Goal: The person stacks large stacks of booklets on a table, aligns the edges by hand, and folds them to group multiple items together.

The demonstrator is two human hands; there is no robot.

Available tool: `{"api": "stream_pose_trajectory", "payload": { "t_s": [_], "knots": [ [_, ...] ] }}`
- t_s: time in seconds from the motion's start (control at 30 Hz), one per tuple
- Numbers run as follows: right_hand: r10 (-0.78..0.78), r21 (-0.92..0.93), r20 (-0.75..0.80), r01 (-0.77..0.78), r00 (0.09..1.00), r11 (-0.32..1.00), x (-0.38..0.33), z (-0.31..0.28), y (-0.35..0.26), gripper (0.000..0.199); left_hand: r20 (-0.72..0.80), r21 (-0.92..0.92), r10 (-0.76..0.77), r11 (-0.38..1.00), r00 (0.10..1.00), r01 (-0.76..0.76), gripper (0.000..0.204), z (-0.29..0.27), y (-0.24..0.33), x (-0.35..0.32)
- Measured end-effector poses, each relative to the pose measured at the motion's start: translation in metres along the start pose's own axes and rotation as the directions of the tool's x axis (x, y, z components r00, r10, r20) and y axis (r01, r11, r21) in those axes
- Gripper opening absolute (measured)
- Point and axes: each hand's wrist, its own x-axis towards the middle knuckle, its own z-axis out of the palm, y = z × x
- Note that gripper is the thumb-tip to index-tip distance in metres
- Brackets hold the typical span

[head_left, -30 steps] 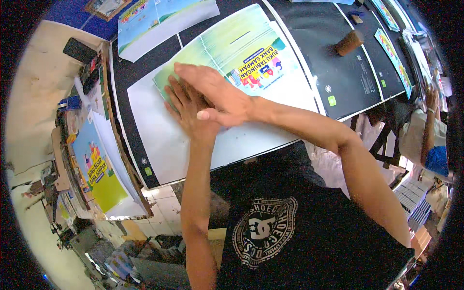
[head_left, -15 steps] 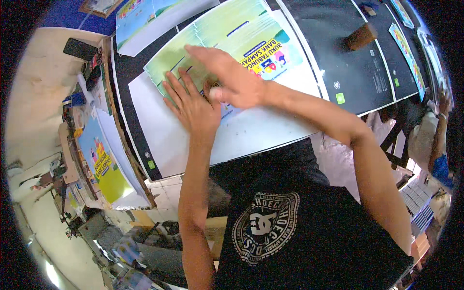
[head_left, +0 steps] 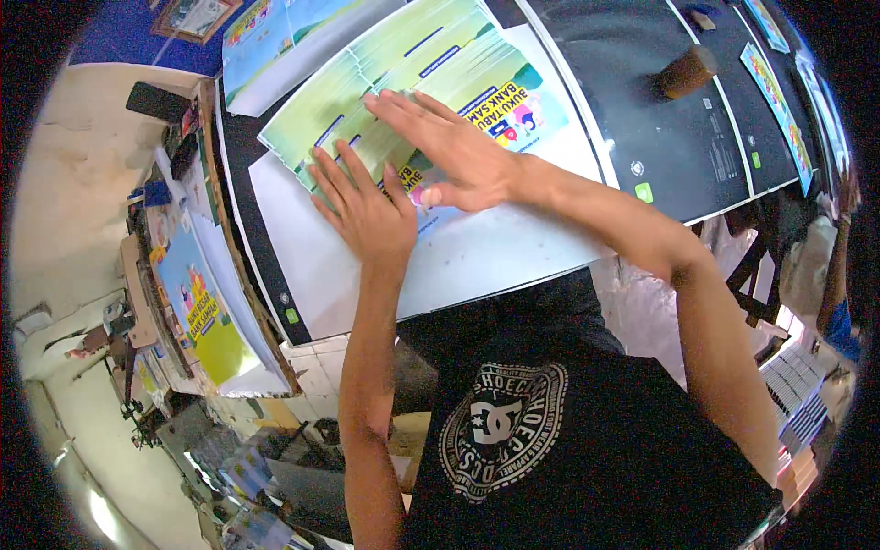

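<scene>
A fanned stack of printed sheets (head_left: 412, 41), green and blue with yellow title blocks, lies at a slant on a large white sheet (head_left: 513, 252). Flat on the stack's near left part rests my left hand (head_left: 371, 215), fingers spread and pointing away from me. My right hand (head_left: 454, 156) lies just to its right, fingers stretched across the middle of the prints, its thumb near my left hand. Neither hand grips anything. Part of the lower prints is hidden beneath both hands.
Black printed sheets (head_left: 632, 110) cover the table at right, with a brown block (head_left: 687, 73) on them. More prints (head_left: 316, 27) lie at the back left. A lower surface at left bears a colourful poster stack (head_left: 197, 293). Another person's arm (head_left: 836, 257) shows at far right.
My right hand, blurred before, now lies flatter on the prints with its fingers extended. The printed stack sits slightly farther left and away from me. My left hand stays in nearly the same place.
</scene>
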Motion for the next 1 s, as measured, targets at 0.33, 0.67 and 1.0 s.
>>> {"api": "stream_pose_trajectory", "payload": {
  "t_s": [0.33, 0.67, 1.0],
  "knots": [
    [0.037, -0.094, 0.056, -0.031, 0.998, 0.995, -0.001, -0.016, 0.002, 0.11, -0.065, -0.012, 0.033, 0.999, 0.997, -0.034, 0.073, -0.001, 0.007, 0.003],
    [0.204, 0.433, -0.031, -0.171, 0.978, 0.885, 0.004, -0.017, 0.004, 0.104, -0.025, -0.034, 0.216, 0.976, 0.976, -0.217, 0.079, 0.011, 0.07, 0.008],
    [0.063, -0.17, 0.014, -0.06, 0.998, 0.984, -0.014, -0.031, 0.03, 0.103, 0.055, -0.04, 0.242, 0.97, 0.969, -0.24, 0.082, 0.004, 0.073, 0.013]
  ]
}}
